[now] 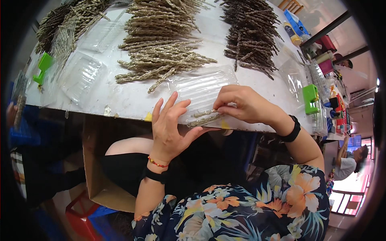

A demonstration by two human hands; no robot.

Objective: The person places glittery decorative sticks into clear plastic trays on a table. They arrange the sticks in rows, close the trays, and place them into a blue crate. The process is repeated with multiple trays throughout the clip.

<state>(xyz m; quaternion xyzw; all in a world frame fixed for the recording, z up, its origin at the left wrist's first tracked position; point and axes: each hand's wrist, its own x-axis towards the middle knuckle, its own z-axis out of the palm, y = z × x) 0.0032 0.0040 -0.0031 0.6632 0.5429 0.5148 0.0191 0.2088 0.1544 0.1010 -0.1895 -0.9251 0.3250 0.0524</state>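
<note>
Clear ridged plastic right in the thick of it: a shallow tray [201,90] at the near edge of the white bench [130,100], between both hands. Along the tray's near side, two gold twisted sticks [205,120], lying side by side. Over to the right hand [245,104]: thumb and forefinger pinched together on the right end of the upper stick, exact grip partly hidden by the knuckles. Across to the left hand [171,124]: fingers spread wide apart, thumb stretched out just beside the sticks; impossible to tell whether touching the plastic.

Now for lettering: any print on the yellow bottle [292,34], far right, too small to read. Packages along that side, blurred into patches of colour.

Beyond the tray, a broad gold heap [161,36] of more sticks, cut off by the top of the view; to its right, a dark brown heap [251,40], cut off likewise. Leftward, glare across a clear container [82,76], outline hard to follow. At far left, a co-worker's hand [12,112], mostly lost in the dark lens rim. Below the bench, a cardboard box [92,172], partly hidden behind a leg.
</note>
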